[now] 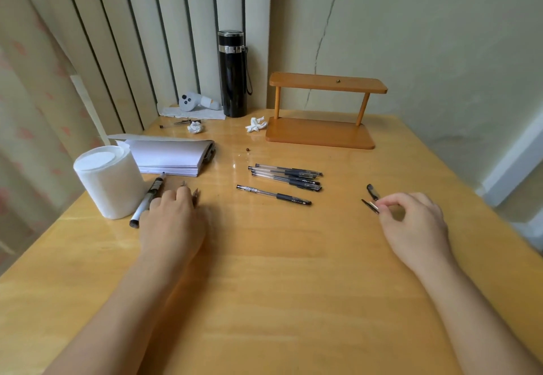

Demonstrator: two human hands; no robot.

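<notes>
A small dark pen part (369, 206) was pinched between thumb and forefinger of the right hand (417, 224), at the right of the frame. A second dark part (372, 192) was seen just beyond it on the table (279, 286). The left hand (173, 222) was rested palm down with nothing gripped, just beside a marker (147, 198) and a paper roll (108, 180). Several pens (285, 179) were laid at centre.
</notes>
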